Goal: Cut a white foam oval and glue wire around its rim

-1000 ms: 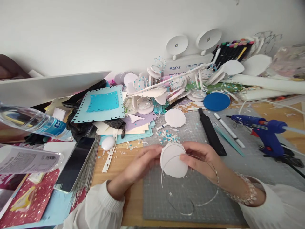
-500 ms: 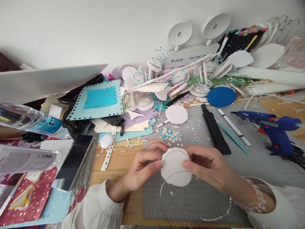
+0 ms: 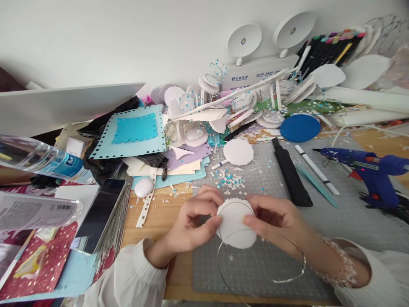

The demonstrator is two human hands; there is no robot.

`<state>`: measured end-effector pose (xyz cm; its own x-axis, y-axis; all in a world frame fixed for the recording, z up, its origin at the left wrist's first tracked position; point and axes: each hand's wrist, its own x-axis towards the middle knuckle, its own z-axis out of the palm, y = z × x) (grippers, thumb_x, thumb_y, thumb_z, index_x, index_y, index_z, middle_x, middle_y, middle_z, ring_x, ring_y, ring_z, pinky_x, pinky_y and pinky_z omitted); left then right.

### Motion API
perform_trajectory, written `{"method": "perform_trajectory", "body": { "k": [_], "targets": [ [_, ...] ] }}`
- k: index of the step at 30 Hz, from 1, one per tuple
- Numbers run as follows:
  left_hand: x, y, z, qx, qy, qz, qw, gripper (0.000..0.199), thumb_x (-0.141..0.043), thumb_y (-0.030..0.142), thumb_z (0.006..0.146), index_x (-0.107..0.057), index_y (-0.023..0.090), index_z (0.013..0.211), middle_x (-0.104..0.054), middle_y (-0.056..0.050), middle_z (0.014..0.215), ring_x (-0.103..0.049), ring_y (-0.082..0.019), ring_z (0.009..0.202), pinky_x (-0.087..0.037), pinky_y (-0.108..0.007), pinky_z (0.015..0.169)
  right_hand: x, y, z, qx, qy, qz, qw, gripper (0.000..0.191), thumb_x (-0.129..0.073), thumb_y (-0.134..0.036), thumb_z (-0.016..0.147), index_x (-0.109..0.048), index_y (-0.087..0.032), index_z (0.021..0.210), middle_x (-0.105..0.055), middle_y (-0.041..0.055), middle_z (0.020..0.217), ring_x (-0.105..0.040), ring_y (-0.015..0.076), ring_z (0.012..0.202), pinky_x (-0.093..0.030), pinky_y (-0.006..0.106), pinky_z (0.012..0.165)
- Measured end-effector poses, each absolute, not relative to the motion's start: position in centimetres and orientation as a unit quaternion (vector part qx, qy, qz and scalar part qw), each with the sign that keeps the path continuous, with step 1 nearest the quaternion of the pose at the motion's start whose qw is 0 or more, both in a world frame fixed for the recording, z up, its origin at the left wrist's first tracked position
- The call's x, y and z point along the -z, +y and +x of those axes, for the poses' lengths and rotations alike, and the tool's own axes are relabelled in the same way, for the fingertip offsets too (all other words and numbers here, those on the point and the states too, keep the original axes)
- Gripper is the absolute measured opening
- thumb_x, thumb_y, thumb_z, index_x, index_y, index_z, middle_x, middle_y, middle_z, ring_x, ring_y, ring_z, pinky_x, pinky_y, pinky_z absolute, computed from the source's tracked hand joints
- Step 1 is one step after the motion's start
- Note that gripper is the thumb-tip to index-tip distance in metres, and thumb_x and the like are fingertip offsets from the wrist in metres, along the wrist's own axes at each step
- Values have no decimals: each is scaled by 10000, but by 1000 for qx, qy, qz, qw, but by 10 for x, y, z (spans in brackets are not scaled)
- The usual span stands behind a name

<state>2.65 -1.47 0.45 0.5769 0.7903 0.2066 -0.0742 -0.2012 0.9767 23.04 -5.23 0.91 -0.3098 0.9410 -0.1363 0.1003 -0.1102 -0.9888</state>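
A white round foam disc with a rough edge is held over the grey cutting mat. My left hand pinches its left edge between thumb and fingers. On the opposite edge my right hand is closed, its thumb on the disc's face. Thin silvery wire curves across the disc and hangs in a loop below it; part of the wire passes over or behind the right hand. Beyond the hands, small blue and white star confetti lies scattered near another white disc.
At right a blue glue gun rests beside a white pen, teal tweezers-like tool and black case. A phone and water bottle lie left. White foam pieces crowd the back, near a blue round lid.
Both hands keep their hold on the disc. The wire loop below it has shifted slightly and looks narrower. The whole view has moved a little.
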Motion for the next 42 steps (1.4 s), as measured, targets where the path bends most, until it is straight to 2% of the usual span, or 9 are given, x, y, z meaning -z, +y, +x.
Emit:
{"method": "perform_trajectory", "body": {
  "k": [4, 9, 14, 17, 20, 23, 26, 30, 42],
  "targets": [
    [0, -15, 27, -400, 276, 649, 586, 401, -592, 405, 885, -553, 203, 540, -555, -58, 683, -492, -226, 822, -401, -379, 787, -9, -51, 228, -623, -546, -440, 346, 394, -627, -529, 846, -512, -196, 668, -447, -29, 603, -394, 94, 521, -327, 212, 435],
    [5, -15, 28, -388, 255, 613, 639, 418, -607, 414, 879, -556, 203, 522, -541, -49, 644, -492, -214, 776, -398, -369, 754, -3, -55, 230, -710, -496, -382, 323, 445, -480, -529, 939, -523, -192, 651, -472, -23, 582, -429, 99, 524, -377, 227, 489],
    [4, -17, 27, -335, 234, 625, 665, 409, -583, 404, 888, -551, 205, 532, -555, -50, 661, -498, -211, 780, -395, -381, 789, -5, -51, 233, -684, -531, -395, 307, 444, -524, -505, 924, -479, -194, 610, -393, -43, 544, -370, 88, 501, -271, 225, 440],
    [2, -17, 27, -320, 248, 613, 678, 434, -548, 426, 907, -543, 200, 537, -553, -53, 677, -497, -207, 766, -397, -377, 772, -5, -49, 234, -663, -546, -410, 307, 456, -526, -493, 929, -481, -186, 595, -388, -39, 542, -367, 87, 508, -260, 229, 443],
    [2, -17, 28, -319, 245, 615, 679, 428, -570, 436, 901, -541, 194, 549, -539, -43, 652, -490, -191, 736, -394, -349, 729, -2, -50, 233, -649, -541, -418, 332, 464, -519, -495, 937, -475, -188, 592, -395, -37, 552, -364, 89, 517, -277, 230, 449],
    [0, -17, 29, -340, 256, 605, 673, 411, -616, 382, 889, -524, 181, 542, -534, -35, 666, -481, -166, 721, -385, -320, 701, 1, -53, 231, -671, -505, -414, 350, 484, -504, -568, 925, -485, -199, 613, -433, -30, 570, -401, 103, 534, -328, 237, 477],
    [-1, -18, 30, -352, 255, 589, 681, 419, -651, 385, 870, -518, 169, 537, -532, -32, 676, -478, -154, 710, -384, -307, 681, 1, -57, 230, -713, -483, -402, 311, 536, -448, -654, 909, -490, -206, 617, -470, -17, 566, -443, 124, 539, -376, 260, 519],
    [0, -19, 30, -361, 232, 594, 681, 413, -676, 357, 858, -507, 163, 536, -525, -18, 632, -477, -146, 696, -390, -303, 683, -1, -58, 230, -733, -492, -387, 265, 577, -365, -666, 929, -496, -204, 609, -487, -3, 547, -455, 133, 531, -373, 267, 534],
    [4, -18, 29, -385, 212, 586, 681, 441, -676, 337, 860, -453, 170, 518, -513, -8, 603, -471, -141, 683, -384, -298, 664, 8, -57, 233, -755, -453, -356, 314, 524, -435, -599, 943, -533, -184, 639, -487, -15, 579, -438, 107, 530, -337, 244, 500]
  ]
}}
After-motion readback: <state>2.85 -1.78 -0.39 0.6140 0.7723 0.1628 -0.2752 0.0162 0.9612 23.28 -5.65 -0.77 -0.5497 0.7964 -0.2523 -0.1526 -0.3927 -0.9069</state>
